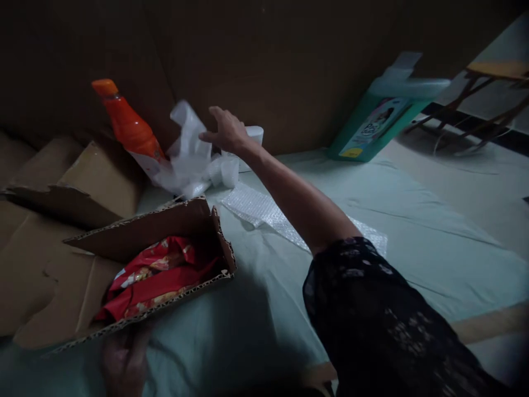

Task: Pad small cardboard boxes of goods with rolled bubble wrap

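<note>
Head view: right hand outstretched (fingers spread)

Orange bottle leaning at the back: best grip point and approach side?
Take the orange bottle at its narrow neck just under the cap, coming from above right. It leans up-left; cardboard blocks its left and crumpled white wrapping hides its base.

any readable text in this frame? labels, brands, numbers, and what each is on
Nothing can be read.
Green box leaning on the wall: printed label with a picture and a yellow patch, too blurred to read.
Orange bottle: pale label at its base, too dark and partly hidden.
Red packets in the cardboard box: patterned print, no legible words.
Bubble wrap and white wrapping near the right hand: no print.
</note>
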Demonstrator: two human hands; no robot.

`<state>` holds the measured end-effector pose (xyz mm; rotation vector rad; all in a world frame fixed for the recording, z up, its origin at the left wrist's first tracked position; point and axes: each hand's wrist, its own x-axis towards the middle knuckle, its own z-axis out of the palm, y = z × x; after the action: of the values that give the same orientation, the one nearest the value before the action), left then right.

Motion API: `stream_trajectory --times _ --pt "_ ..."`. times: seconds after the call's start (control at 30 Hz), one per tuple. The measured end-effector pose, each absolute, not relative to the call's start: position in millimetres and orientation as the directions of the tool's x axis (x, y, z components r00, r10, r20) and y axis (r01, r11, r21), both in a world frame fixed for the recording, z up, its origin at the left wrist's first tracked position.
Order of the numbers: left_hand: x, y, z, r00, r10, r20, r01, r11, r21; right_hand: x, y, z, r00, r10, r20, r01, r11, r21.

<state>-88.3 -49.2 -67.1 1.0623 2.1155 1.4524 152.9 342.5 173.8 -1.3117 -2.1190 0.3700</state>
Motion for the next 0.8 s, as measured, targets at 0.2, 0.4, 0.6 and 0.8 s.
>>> stream_trajectory --times 0.2,0.4,0.6,0.8 --pt "-69 -43 -52 -0.727 0.685 0.035 0.218 0.183 0.959 237 266 112 -0.603 0.797 -0.035 0.767 0.567 -0.3" --pt "-58 -36 -38 -0.747 0.665 0.024 0.187 0.176 0.966 315 233 52 -0.377 0.917 -0.129 0.912 0.344 -0.224" --pt "-56 -35 -36 -0.762 0.646 0.051 0.228 0.194 0.954 351 269 80 -0.072 0.98 0.184 0.681 0.183 -0.709" --pt "-61 -36 -40 -0.763 0.646 0.026 0.228 0.232 0.946 364 281 92 0.086 0.989 0.124 0.455 0.072 -0.887"
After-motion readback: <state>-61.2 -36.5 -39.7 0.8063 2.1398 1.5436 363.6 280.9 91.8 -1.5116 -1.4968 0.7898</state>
